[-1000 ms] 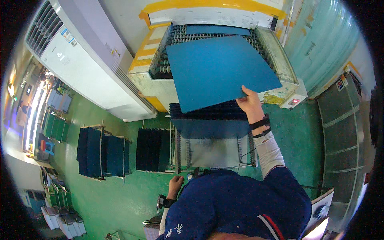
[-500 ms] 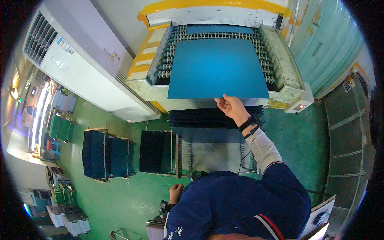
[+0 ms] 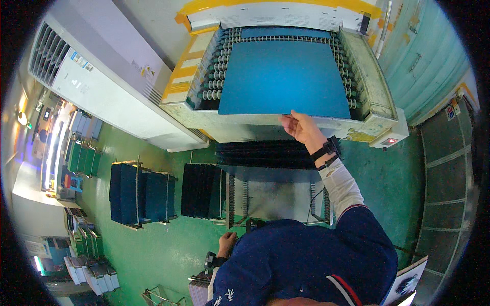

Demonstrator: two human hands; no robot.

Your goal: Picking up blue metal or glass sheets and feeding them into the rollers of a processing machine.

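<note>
Left hand: low at the person's left side (image 3: 226, 244), fingers loosely curled; nothing shows in it, though its palm is hidden.
Right arm: reaches forward and slants inward, black wristband (image 3: 326, 149) just behind the hand.
Rack: its upright dark boards (image 3: 270, 155) stand below the machine's front; a dropped board would probably knock into them.
Right hand: thumb tip at the blue board's near edge, fingers half bent below it (image 3: 305, 130); gripping or merely touching, I cannot tell.
Blue board: flat over the machine's rollers (image 3: 213, 95), near edge by the front lip (image 3: 283, 79). A sideways push could skew it.
Second blue board: farther back (image 3: 283, 33); pushing too hard might make the two overlap.
</note>
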